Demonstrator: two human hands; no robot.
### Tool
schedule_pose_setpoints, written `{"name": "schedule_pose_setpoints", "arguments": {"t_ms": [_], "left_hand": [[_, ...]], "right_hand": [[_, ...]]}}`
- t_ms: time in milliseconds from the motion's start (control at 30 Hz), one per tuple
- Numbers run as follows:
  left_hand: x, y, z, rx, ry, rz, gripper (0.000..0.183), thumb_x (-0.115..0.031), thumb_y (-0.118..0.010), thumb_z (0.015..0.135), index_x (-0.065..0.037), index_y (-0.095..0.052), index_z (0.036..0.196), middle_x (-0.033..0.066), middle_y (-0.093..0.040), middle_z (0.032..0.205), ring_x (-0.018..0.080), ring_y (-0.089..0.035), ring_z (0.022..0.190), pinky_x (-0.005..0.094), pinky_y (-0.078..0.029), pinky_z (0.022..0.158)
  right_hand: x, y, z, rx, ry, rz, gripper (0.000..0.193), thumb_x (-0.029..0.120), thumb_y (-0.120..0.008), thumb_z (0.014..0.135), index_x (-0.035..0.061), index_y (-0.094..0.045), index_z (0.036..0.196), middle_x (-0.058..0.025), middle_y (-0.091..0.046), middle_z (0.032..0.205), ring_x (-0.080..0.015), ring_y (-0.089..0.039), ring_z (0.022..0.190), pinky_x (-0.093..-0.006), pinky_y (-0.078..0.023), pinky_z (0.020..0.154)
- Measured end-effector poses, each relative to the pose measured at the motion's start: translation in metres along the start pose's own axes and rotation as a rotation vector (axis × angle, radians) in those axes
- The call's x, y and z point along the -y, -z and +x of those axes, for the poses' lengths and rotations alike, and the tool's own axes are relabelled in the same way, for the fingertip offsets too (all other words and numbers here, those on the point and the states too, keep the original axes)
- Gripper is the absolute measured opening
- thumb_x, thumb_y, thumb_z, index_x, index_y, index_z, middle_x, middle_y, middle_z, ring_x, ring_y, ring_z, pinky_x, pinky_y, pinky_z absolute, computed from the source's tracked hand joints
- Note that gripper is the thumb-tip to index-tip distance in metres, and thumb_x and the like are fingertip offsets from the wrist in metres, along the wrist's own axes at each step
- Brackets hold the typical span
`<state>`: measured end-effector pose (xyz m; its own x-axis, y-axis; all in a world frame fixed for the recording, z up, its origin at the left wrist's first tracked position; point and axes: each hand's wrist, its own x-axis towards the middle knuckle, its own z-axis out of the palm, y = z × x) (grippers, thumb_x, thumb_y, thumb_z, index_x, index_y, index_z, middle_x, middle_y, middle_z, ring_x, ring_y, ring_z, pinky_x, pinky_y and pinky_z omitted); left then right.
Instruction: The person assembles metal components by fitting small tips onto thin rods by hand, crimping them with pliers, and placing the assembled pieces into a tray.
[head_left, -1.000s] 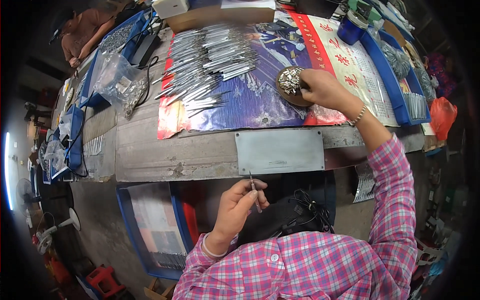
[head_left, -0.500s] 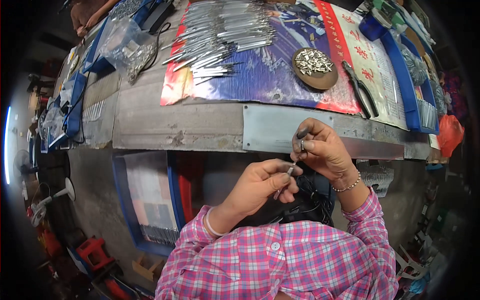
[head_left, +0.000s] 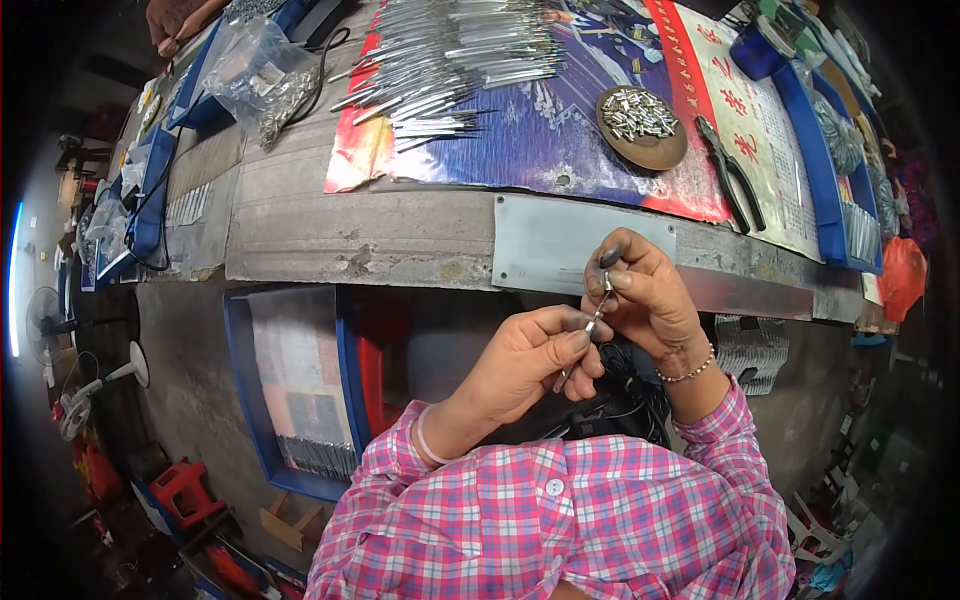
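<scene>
Lining up sleeve [head_left: 607, 284] and rod [head_left: 591, 326]

I saw the left hand [head_left: 545, 360] closed in a pinch on the rod, by the near edge of the bench [head_left: 430, 270]. The right hand [head_left: 645, 300] gripped the sleeve between thumb and finger at the rod's far tip; I couldn't tell whether the tip was inside. I judged it a fitting step, calling next for a steady left pinch and straight alignment. Similar pieces [head_left: 637, 113] lay in the far-right dish [head_left: 657, 156].

Wearer's two hands [head_left: 525, 365] [head_left: 648, 300], one held rod [head_left: 591, 327] — one brown dish [head_left: 657, 154], one pair of pliers [head_left: 722, 162]
</scene>
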<state>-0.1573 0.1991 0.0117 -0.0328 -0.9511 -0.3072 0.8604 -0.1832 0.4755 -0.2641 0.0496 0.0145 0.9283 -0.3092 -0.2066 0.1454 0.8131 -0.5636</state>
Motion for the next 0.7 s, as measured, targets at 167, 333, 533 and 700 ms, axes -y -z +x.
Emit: {"name": "schedule_pose_setpoints", "arguments": {"t_ms": [167,333,533,700], "left_hand": [[0.0,0.002,0.0,0.009,-0.002,-0.025,0.021,-0.014,-0.053,0.09,0.002,-0.056,0.104,0.0081,-0.062,0.074,0.0133,-0.06,0.059,0.0213,-0.049,0.054],[-0.001,0.005,0.0,0.007,-0.003,-0.038,0.023,-0.015,-0.054,0.09,0.001,-0.055,0.105,0.0077,-0.062,0.075,0.0133,-0.06,0.059,0.0212,-0.049,0.054],[0.001,0.008,0.0,-0.003,-0.057,-0.079,0.023,-0.017,-0.055,0.089,0.001,-0.055,0.104,0.0075,-0.062,0.076,0.0134,-0.06,0.06,0.0219,-0.05,0.055],[0.0,0.012,-0.002,-0.002,-0.046,-0.06,0.022,-0.016,-0.055,0.089,0.001,-0.055,0.103,0.008,-0.063,0.076,0.0142,-0.061,0.06,0.0224,-0.05,0.056]], "right_hand": [[-0.002,0.001,0.002,0.009,0.048,-0.023,0.017,0.002,-0.059,0.081,0.0045,-0.052,0.097,-0.0077,-0.058,0.085,-0.0114,-0.052,0.068,-0.0256,-0.047,0.068],[-0.005,0.003,0.004,0.02,0.066,-0.072,0.018,0.001,-0.058,0.082,0.004,-0.051,0.098,-0.0084,-0.059,0.087,-0.0116,-0.054,0.071,-0.025,-0.046,0.067],[-0.005,-0.01,0.0,-0.004,0.147,-0.426,0.02,0.006,-0.061,0.082,0.0032,-0.049,0.098,-0.0078,-0.057,0.087,-0.0099,-0.052,0.071,-0.0235,-0.044,0.064],[-0.003,-0.018,0.002,-0.04,-0.009,-0.334,0.014,0.005,-0.062,0.082,0.0016,-0.054,0.094,-0.005,-0.055,0.089,-0.0098,-0.052,0.075,-0.0228,-0.044,0.067]]}}
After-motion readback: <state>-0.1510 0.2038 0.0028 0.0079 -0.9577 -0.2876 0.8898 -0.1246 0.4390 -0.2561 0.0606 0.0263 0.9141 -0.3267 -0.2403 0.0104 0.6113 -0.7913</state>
